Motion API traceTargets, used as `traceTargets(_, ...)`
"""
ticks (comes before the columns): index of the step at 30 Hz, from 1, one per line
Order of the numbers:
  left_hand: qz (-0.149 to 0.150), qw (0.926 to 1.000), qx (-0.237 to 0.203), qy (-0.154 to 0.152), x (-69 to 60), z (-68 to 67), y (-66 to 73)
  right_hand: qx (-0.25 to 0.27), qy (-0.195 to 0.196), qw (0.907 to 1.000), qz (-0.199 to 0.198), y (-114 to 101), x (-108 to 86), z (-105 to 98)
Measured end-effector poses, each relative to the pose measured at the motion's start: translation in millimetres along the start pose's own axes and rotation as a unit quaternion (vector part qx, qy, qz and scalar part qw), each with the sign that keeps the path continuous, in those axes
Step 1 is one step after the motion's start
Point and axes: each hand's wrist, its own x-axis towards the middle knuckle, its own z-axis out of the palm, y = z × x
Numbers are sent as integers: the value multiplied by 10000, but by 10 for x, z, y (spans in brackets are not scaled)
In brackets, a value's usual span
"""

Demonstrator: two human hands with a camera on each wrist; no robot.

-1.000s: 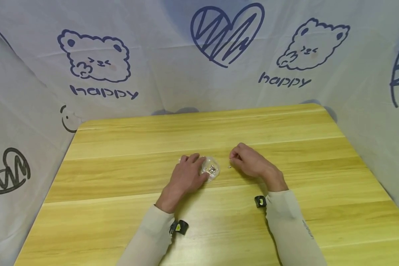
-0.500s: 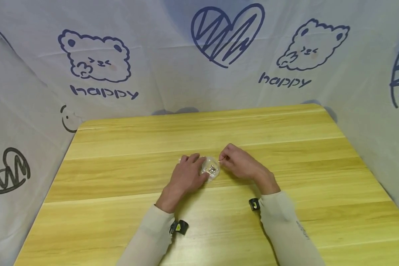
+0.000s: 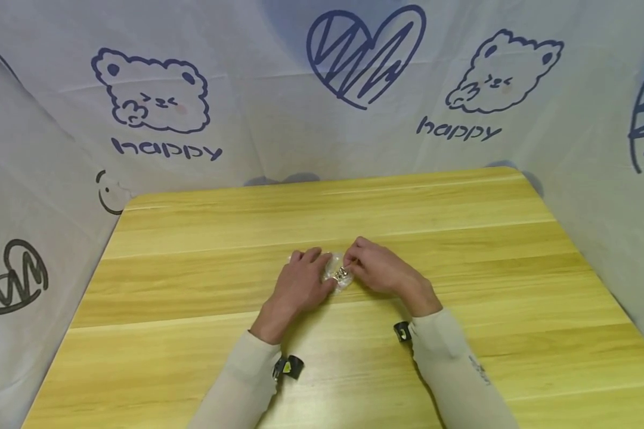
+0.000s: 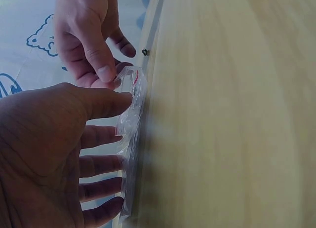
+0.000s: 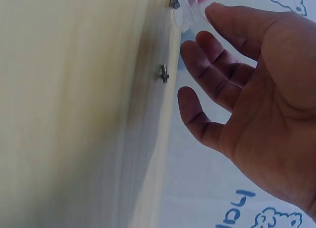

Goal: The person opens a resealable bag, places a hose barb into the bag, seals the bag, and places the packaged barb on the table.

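Observation:
A small clear zip-lock plastic bag [image 3: 335, 262] lies on the table, with several small metal screws [image 3: 341, 273] showing at it. My left hand [image 3: 303, 280] rests on the bag's left side; thumb and fingers are spread and press it down. At its right edge my right hand [image 3: 382, 269] pinches the plastic between thumb and forefinger. The left wrist view shows the right thumb [image 4: 101, 62] at the bag's lip, near a red line. One loose screw [image 5: 164, 73] stands on the table below my right hand; in the head view that hand hides it.
The wooden table [image 3: 204, 339] fills the lower part of the head view. Behind it hangs a white cloth [image 3: 268, 113] with blue drawings. A black wrist camera [image 3: 290, 366] sits on the left cuff, and another camera [image 3: 402, 331] on the right cuff.
My right hand has moved left from beside the loose screw to the bag's right edge. The screws at the bag have shifted slightly. The left hand has stayed in place.

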Motion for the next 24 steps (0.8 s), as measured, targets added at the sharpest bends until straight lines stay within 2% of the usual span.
traceTargets(14,18,9999,-125,47,13,15,-6,315,247,9985,375,299,-116,-168)
traceTargets(24,54,9998,-161,62,8,23,-15,470,138,9973,553,488,-216,-239)
